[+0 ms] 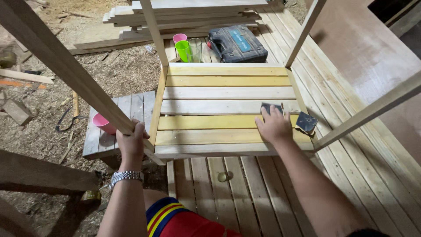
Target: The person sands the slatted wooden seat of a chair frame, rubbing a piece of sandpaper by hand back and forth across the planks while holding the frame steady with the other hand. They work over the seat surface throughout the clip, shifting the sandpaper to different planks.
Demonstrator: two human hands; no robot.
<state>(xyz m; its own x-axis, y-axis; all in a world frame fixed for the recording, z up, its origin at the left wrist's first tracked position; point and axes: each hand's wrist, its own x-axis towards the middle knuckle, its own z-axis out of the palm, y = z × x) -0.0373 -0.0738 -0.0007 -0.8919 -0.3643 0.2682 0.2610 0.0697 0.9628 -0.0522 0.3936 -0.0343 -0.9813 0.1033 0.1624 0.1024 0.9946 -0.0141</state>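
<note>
An upturned wooden stool or small table [228, 93] with a slatted yellow and pale top lies before me, its legs pointing up toward the camera. My left hand [131, 142] grips the near left leg [66, 66] where it meets the frame. My right hand [274, 125] presses a dark piece of sandpaper [270, 107] flat against the slats. A second dark sandpaper piece [306, 122] lies just right of that hand on the frame's edge.
A black tool case [237, 43], pink, green and clear cups [186, 46] and stacked planks [184, 15] sit beyond the piece. A low grey bench [127, 107] with a pink cup [104, 123] stands left. Sawdust covers the ground at left; plank flooring runs beneath and right.
</note>
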